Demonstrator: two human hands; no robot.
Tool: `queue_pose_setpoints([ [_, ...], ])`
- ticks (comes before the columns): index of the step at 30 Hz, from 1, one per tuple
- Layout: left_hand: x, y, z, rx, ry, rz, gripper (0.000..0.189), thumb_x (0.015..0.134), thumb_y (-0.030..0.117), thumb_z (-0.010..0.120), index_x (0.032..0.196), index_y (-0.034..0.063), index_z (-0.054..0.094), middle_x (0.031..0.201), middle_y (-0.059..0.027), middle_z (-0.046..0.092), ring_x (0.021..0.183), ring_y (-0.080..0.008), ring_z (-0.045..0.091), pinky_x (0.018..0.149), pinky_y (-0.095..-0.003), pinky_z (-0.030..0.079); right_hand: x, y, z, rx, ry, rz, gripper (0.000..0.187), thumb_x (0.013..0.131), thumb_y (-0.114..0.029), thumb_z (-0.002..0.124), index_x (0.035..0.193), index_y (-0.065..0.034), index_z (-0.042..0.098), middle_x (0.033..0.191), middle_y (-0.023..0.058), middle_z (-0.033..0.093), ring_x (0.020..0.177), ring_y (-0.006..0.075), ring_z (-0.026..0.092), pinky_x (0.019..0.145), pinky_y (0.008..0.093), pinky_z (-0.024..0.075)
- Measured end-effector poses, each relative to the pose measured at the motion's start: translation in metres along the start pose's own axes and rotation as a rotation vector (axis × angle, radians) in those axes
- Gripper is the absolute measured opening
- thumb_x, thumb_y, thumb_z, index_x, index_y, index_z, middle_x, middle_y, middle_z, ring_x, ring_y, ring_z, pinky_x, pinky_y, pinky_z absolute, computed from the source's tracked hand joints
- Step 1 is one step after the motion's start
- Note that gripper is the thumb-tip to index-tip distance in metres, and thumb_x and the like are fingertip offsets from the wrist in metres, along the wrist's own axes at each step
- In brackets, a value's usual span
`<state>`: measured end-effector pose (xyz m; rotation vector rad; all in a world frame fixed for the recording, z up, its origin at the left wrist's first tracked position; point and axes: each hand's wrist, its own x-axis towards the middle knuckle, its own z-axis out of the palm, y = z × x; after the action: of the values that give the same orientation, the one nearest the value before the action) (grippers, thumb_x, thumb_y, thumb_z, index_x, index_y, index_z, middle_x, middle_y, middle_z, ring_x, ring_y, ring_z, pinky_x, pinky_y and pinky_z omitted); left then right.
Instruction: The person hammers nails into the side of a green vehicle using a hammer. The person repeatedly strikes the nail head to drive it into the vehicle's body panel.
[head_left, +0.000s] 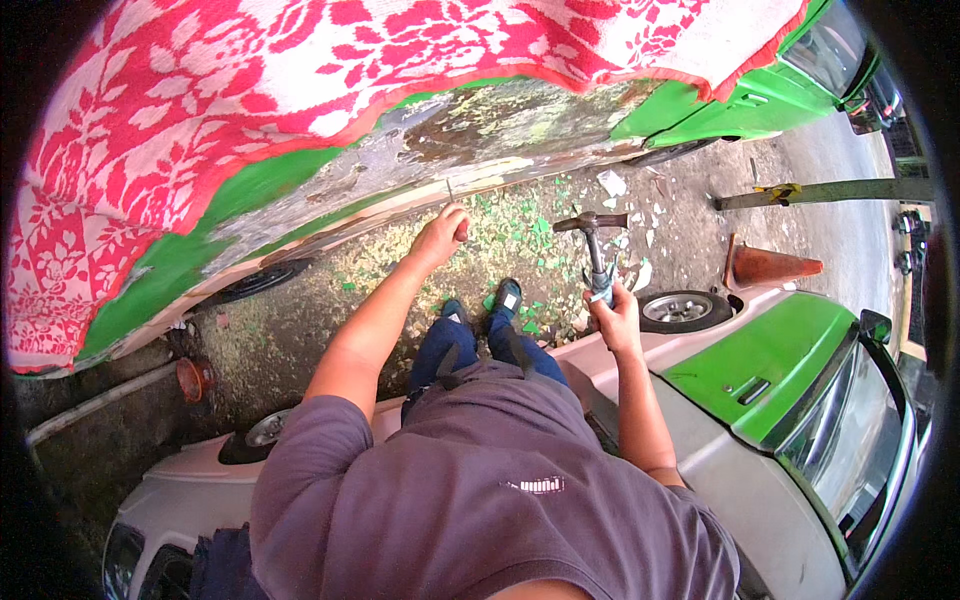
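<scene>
My left hand (441, 234) is closed around a thin metal tool (450, 190), possibly a chisel or screwdriver. The tool's tip points at the lower edge of the vehicle body panel (480, 139), which is stripped and patchy. Whether tip and panel touch, I cannot tell. In my right hand (619, 318) is a hammer (591, 222), gripped by its wrapped handle with the head raised over the ground. A red and white floral blanket (315, 67) drapes over the upper part of the same green vehicle.
Green and pale chips (525, 232) litter the ground around my shoes (508, 294). Close behind me stands a green and grey vehicle (757, 367). An orange traffic cone (772, 265) lies on its side near a post (825, 192) at the right.
</scene>
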<state>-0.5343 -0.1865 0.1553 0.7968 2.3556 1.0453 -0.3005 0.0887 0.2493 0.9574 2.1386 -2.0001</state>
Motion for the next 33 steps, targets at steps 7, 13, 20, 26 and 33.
queue_pose_setpoints([
  [7,0.017,-0.02,0.022,0.032,-0.045,0.066,0.036,0.07,-0.015,0.059,0.099,0.0049,0.05,0.107,-0.0102,0.055,0.092,-0.0319,0.059,0.077,-0.0396,0.048,0.014,-0.002,-0.02,-0.065,-0.039,0.017,0.019,0.084,-0.022,0.072,0.088,-0.0048,0.064,0.055,-0.0044,0.05,0.049,0.0042,0.044,0.046,0.0255,0.034],
  [13,0.024,-0.021,0.022,0.097,-0.103,0.005,0.032,0.073,-0.011,0.06,0.099,0.005,0.05,0.104,-0.0106,0.054,0.093,-0.0327,0.059,0.077,-0.0401,0.049,0.024,0.009,-0.027,-0.114,-0.043,-0.018,0.024,0.083,-0.025,0.074,0.087,-0.0043,0.064,0.054,-0.0029,0.051,0.048,0.006,0.045,0.045,0.0273,0.0352],
  [20,0.03,-0.015,0.013,0.108,-0.167,0.053,0.029,0.074,-0.012,0.058,0.096,0.0051,0.049,0.095,-0.0105,0.053,0.085,-0.0309,0.06,0.073,-0.0403,0.048,0.025,0.021,-0.026,-0.07,-0.044,0.009,0.023,0.083,-0.025,0.073,0.087,-0.0047,0.063,0.055,-0.003,0.051,0.048,0.0062,0.046,0.045,0.0274,0.0365],
  [26,0.025,-0.025,0.023,0.102,-0.152,0.106,0.03,0.072,-0.015,0.055,0.092,0.0047,0.048,0.09,-0.0096,0.053,0.081,-0.0276,0.061,0.07,-0.039,0.048,0.021,0.012,-0.019,-0.114,-0.065,0.041,0.021,0.083,-0.022,0.072,0.085,-0.0041,0.062,0.056,-0.0021,0.053,0.048,0.0062,0.048,0.045,0.0269,0.0374],
  [33,0.027,-0.011,0.021,0.085,-0.201,0.099,0.032,0.07,-0.016,0.054,0.093,0.0047,0.048,0.092,-0.0091,0.053,0.082,-0.0271,0.061,0.072,-0.0394,0.049,0.02,0.013,-0.013,-0.087,-0.061,0.059,0.02,0.083,-0.02,0.072,0.09,-0.0038,0.065,0.058,-0.0021,0.055,0.049,0.006,0.049,0.045,0.0261,0.0381],
])
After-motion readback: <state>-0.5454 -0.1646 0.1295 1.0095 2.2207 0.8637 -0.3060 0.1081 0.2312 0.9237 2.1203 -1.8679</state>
